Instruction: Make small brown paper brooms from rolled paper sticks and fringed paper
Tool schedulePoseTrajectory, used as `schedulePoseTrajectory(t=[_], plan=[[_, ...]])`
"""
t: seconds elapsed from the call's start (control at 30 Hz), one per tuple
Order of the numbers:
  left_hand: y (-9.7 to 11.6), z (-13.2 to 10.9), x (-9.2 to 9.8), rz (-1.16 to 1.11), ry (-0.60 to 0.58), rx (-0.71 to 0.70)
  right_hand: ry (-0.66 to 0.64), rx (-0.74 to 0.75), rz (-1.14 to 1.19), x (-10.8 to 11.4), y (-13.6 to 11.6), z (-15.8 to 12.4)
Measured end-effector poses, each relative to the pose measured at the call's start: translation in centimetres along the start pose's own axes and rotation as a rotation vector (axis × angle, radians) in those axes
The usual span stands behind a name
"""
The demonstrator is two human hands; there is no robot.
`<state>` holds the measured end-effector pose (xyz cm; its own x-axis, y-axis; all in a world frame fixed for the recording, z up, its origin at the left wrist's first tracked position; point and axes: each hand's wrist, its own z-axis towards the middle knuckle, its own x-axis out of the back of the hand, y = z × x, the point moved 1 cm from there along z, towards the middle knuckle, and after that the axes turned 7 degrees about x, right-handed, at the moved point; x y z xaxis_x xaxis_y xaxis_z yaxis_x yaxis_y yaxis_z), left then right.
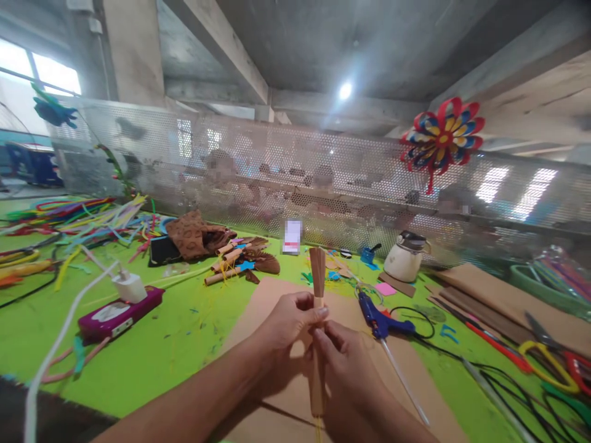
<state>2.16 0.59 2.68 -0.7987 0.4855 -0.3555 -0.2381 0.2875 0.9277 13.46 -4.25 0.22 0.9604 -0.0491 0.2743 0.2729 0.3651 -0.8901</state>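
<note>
Grip of left hand (292, 321) and right hand (342, 352) is pinching the pleated paper bundle (317, 274) upright by its middle, thumbs closed, toward the near edge of the worktop (178, 363); pleating seems done, whether fastening is remaining, covering hands aren't showing.

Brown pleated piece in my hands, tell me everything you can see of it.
The brown pleated piece looks like folded paper, long and narrow. Its top flares slightly, showing lengthwise creases; a paler part shows near the middle, and something thin and yellow shows at its lower end. It appears nearly upright, seen against the tan sheet. The left hand grip pinches it mid-length, the right hand grip just below. Fingers hide part of it.
</note>
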Motion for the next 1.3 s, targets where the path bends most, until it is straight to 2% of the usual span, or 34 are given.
schedulePoseTrajectory(t=[0.13, 0.3, 0.43, 0.7, 0.87, 1.1, 1.3], plan=[[-0.1, -0.2, -0.2, -0.011, -0.015, 0.052, -0.026, -0.059, 0.098, -0.1, 0.2, 0.1], [-0.1, 0.0, 0.0, 0.011, 0.136, -0.043, -0.058, -0.167, 0.184, -0.1, 0.7, 0.4], [-0.2, 0.7, 0.8, 0.024, 0.182, -0.023, -0.103, -0.202, 0.228, -0.2, 1.0, 0.5], [-0.6, 1.3, 1.2, -0.006, 0.218, -0.057, -0.033, -0.217, 0.310, -0.7, 1.5, 0.5], [-0.8, 1.2, 1.0, -0.029, 0.191, -0.029, -0.011, -0.226, 0.375, -0.9, 1.8, 0.3], [-0.7, 1.2, 0.7, -0.054, 0.192, -0.007, 0.020, -0.218, 0.351, -0.8, 1.7, 0.4], [-0.9, 1.3, 0.7, -0.139, 0.113, 0.077, 0.037, -0.214, 0.292, -0.6, 1.7, 0.4]])
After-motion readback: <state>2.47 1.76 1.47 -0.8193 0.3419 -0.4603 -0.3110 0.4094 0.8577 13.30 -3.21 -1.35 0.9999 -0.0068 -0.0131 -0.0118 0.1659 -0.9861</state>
